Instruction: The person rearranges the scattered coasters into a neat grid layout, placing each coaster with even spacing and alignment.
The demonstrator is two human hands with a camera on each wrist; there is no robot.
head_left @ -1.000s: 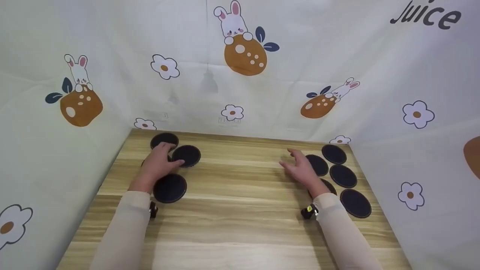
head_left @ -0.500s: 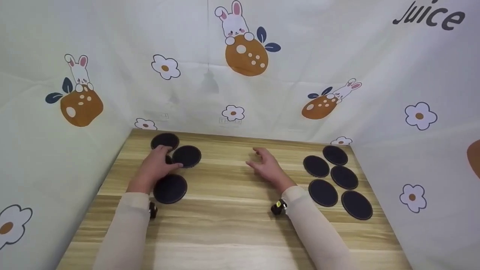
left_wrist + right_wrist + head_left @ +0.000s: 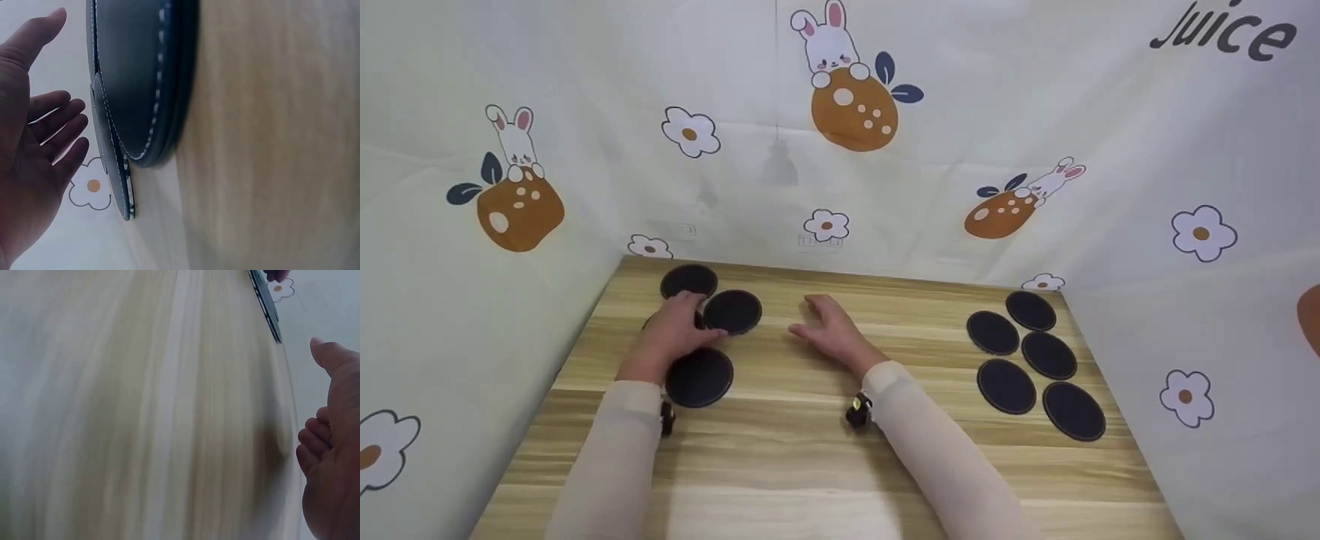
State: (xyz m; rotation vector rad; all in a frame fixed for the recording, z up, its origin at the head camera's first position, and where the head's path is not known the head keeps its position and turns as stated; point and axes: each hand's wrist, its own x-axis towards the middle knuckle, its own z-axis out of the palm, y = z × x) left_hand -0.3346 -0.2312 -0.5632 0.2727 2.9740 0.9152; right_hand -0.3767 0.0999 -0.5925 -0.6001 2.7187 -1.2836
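The left hand (image 3: 671, 330) hovers over the left group of round black coasters, fingers relaxed and apart, holding nothing; a coaster beneath it is mostly hidden. Around it lie a back coaster (image 3: 688, 282), one by the thumb (image 3: 733, 312) and a front one (image 3: 700, 377). In the left wrist view the left hand (image 3: 34, 135) is beside a dark coaster (image 3: 132, 73) with light stitching. The right hand (image 3: 834, 334) is above the wooden table, right of that group, fingers loosely bent and empty. The right wrist view has the right hand (image 3: 334, 439) off the blurred tabletop.
Several black coasters lie at the table's right side, among them a middle one (image 3: 1048, 355) and a front one (image 3: 1073, 410). Behind and beside the wooden table (image 3: 780, 465) hangs a pale cloth (image 3: 735, 195) printed with rabbits, oranges and flowers.
The right hand has moved left, from beside the right coasters to near the left group, uncovering the coasters behind it. The left hand has stayed almost still.
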